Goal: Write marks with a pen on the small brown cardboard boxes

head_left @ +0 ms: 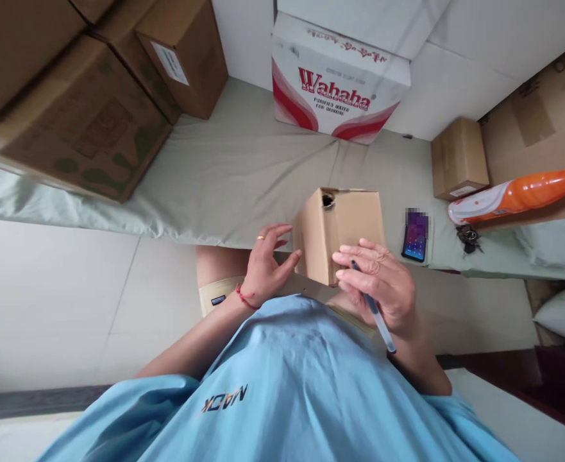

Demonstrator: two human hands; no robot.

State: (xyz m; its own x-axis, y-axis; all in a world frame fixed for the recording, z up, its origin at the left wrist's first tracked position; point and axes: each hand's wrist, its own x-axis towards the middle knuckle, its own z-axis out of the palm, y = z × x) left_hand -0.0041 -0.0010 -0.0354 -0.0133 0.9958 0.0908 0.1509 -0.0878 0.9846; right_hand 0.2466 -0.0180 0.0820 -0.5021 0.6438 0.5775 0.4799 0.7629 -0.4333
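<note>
A small brown cardboard box [356, 218] with a torn hole at a top corner sits at the front edge of the cloth-covered surface, close to my body. My right hand [388, 282] holds a pen [379, 321] with a dark tip and clear barrel, and its fingers lie against the right part of the box. To the left of the box is my left hand [269, 263], its fingers spread and holding nothing. The thumb reaches the box's lower left side; whether it presses there I cannot tell.
A pale green cloth [234, 167] covers the surface. Large cartons [84, 122] stand at left, a Wahaha water carton [335, 83] at the back. To the right are a phone [414, 240], keys [469, 237], an orange-and-white bottle-shaped item [522, 192] and a small box [459, 157].
</note>
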